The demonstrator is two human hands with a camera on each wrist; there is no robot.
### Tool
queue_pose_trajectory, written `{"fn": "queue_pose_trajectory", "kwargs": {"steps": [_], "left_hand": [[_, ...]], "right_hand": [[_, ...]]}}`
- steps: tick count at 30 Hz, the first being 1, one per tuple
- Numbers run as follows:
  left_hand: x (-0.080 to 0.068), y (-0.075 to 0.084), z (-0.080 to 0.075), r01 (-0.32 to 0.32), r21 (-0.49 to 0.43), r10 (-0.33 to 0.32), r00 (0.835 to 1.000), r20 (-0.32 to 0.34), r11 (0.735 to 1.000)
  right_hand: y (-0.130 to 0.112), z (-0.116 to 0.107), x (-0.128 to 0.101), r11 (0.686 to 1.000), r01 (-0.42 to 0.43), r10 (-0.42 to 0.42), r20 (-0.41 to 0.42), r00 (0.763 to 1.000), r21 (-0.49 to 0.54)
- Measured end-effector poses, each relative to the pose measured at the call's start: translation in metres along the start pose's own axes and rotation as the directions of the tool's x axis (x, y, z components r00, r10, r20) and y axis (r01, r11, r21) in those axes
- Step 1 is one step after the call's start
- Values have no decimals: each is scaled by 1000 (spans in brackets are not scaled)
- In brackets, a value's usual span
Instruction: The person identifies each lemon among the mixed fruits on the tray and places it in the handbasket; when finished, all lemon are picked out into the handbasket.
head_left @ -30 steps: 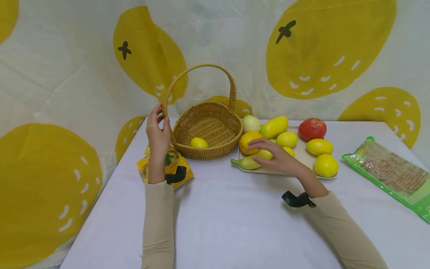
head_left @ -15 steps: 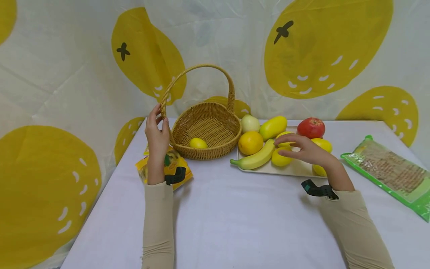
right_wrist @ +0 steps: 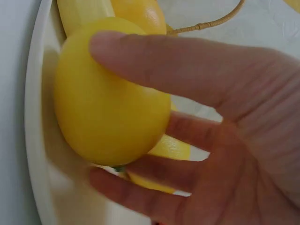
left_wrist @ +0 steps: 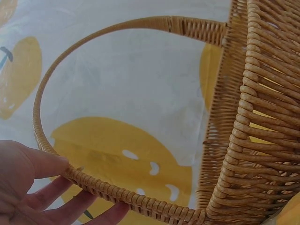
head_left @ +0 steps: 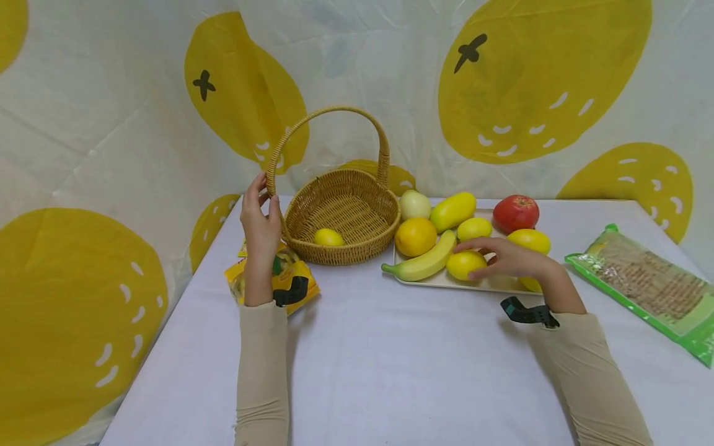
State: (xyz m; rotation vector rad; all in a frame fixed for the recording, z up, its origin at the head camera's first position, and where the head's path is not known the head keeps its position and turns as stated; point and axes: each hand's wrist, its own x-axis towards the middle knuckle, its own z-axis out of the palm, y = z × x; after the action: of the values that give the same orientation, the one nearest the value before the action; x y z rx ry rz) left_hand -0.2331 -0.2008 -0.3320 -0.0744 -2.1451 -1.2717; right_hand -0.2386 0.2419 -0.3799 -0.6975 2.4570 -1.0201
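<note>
My left hand (head_left: 261, 221) holds the side of the wicker basket's arched handle (left_wrist: 119, 192), thumb on one side and fingers on the other. Inside the basket (head_left: 351, 253) lies one lemon (head_left: 329, 237). Over the pale tray (head_left: 496, 284), my right hand (head_left: 515, 259) grips a smooth yellow lemon (right_wrist: 108, 108), thumb across its top and fingers curled under its far side. Left of that lemon is a banana (head_left: 424, 265), with an orange (head_left: 415, 236) behind it. Another lemon (head_left: 474, 228) sits just behind the gripped one.
The tray also bears a pale green round fruit (head_left: 415, 205), a long yellow fruit (head_left: 453, 212), a red pomegranate (head_left: 515, 214) and a yellow mango (head_left: 530, 240). A yellow packet (head_left: 304, 282) lies by my left wrist; a green-edged bag (head_left: 647, 285) is at right.
My right hand has moved right from above the banana and orange, then come down and closed on the front lemon, shifting it slightly left. The left hand stays on the handle.
</note>
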Motion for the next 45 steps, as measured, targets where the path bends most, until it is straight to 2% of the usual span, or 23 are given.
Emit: {"fn": "queue_pose_trajectory", "kwargs": {"steps": [3, 5, 11, 17, 24, 31, 39, 45], "left_hand": [[0, 0, -1, 2, 1, -2, 1000, -5, 1000], [0, 1, -1, 4, -1, -4, 1000, -7, 1000], [1, 2, -3, 0, 7, 1, 1000, -11, 1000], [1, 0, -7, 3, 8, -3, 1000, -14, 1000], [4, 0, -11, -9, 19, 9, 999, -38, 1000], [7, 1, -9, -12, 5, 12, 1000, -26, 1000], [3, 0, -3, 0, -13, 0, 1000, -5, 1000], [1, 1, 0, 7, -17, -7, 1000, 13, 1000]], "right_hand": [[1, 1, 2, 998, -58, 58, 48, 997, -4], [2, 1, 3, 998, -68, 68, 56, 996, -5], [7, 3, 8, 999, -34, 35, 44, 998, -10], [5, 3, 9, 999, -54, 53, 73, 996, 7], [-9, -3, 16, 998, 69, -69, 47, 996, 7], [-32, -11, 28, 983, 182, -181, 32, 983, -15], [-60, -12, 46, 959, 281, -283, 25, 959, 41], [-79, 3, 66, 941, 316, -321, 24, 947, 118]]}}
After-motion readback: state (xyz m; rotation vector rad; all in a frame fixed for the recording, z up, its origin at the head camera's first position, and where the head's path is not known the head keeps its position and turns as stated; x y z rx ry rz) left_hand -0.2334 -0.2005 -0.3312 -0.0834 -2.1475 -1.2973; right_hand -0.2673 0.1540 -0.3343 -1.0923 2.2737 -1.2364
